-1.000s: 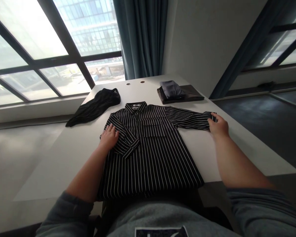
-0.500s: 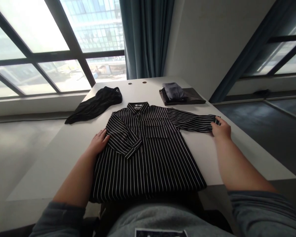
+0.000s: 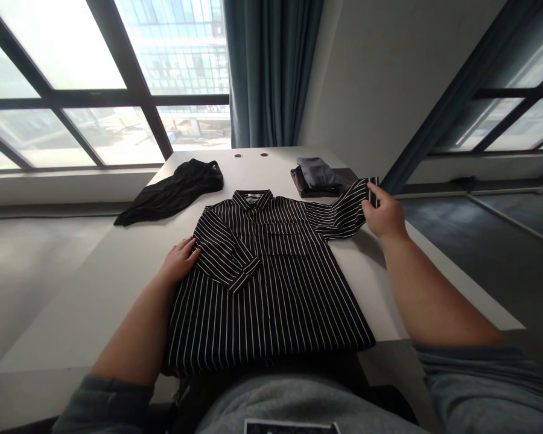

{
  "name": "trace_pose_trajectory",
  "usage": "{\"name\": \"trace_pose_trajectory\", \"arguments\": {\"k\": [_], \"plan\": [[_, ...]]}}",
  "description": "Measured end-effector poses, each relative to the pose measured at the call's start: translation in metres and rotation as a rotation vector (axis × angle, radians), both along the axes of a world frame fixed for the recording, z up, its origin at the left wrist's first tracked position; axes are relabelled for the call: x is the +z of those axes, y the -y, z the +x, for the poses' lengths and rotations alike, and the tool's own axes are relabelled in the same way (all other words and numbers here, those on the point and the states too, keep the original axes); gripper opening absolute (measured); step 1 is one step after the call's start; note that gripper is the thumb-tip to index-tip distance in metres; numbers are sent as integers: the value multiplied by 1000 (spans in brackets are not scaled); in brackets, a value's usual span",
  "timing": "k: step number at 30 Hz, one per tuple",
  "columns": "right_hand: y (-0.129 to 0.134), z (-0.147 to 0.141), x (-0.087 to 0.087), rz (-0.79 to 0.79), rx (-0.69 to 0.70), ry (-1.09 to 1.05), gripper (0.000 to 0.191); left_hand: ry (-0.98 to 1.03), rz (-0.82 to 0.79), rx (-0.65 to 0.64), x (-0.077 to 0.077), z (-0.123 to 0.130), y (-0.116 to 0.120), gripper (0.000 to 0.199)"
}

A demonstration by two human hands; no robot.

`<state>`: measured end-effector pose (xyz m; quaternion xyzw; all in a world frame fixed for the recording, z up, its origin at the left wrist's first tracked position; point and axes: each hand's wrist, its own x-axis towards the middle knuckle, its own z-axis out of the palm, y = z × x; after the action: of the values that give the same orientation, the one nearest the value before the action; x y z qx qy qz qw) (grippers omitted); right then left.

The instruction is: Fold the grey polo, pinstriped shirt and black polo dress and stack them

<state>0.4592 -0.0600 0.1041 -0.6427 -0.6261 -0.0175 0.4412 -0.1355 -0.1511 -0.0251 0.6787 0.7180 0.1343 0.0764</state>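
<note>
A black shirt with white stripes (image 3: pixel 271 289) lies front side up, its collar at the far end and its hem at the near table edge. Its left-hand sleeve is folded across the chest, with the cuff near the button line. My left hand (image 3: pixel 180 259) rests on the shirt's left edge beside that folded sleeve, fingers stretched out. Pinched in my right hand (image 3: pixel 384 211) is the cuff of the other sleeve (image 3: pixel 341 214), lifted off the table and bent upward.
The shirt lies on a white table (image 3: pixel 131 289). A crumpled black garment (image 3: pixel 176 190) is at the back left. Folded dark clothes (image 3: pixel 317 176) are stacked at the back right, behind the raised sleeve. Windows and a blue curtain (image 3: pixel 271 72) stand beyond.
My right hand has raised the cuff and brought it inward to the left, so the sleeve no longer lies flat. My left hand stays at the shirt's left edge.
</note>
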Motion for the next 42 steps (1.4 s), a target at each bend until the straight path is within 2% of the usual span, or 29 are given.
{"name": "trace_pose_trajectory", "arguments": {"k": [4, 8, 12, 17, 26, 35, 42], "plan": [[21, -46, 18, 71, 235, 189, 61, -1, 3, -12, -1, -1, 0, 63], [47, -83, 25, 83, 388, 296, 62, -5, 3, -14, 0, 0, 1, 64], [75, -115, 17, 28, 568, 404, 63, -6, 16, -20, 0, 0, 1, 62], [102, -146, -6, -109, 766, 561, 62, -13, 25, -23, -2, 0, 0, 63], [123, -169, -47, -289, 974, 710, 59, -19, -3, -19, -1, 0, 0, 68], [140, -184, -58, -375, 1096, 728, 72, 1, 38, -25, -2, 1, 0, 64], [146, -196, -69, -425, 1149, 725, 72, 42, 128, -56, 15, 18, 8, 65]]}}
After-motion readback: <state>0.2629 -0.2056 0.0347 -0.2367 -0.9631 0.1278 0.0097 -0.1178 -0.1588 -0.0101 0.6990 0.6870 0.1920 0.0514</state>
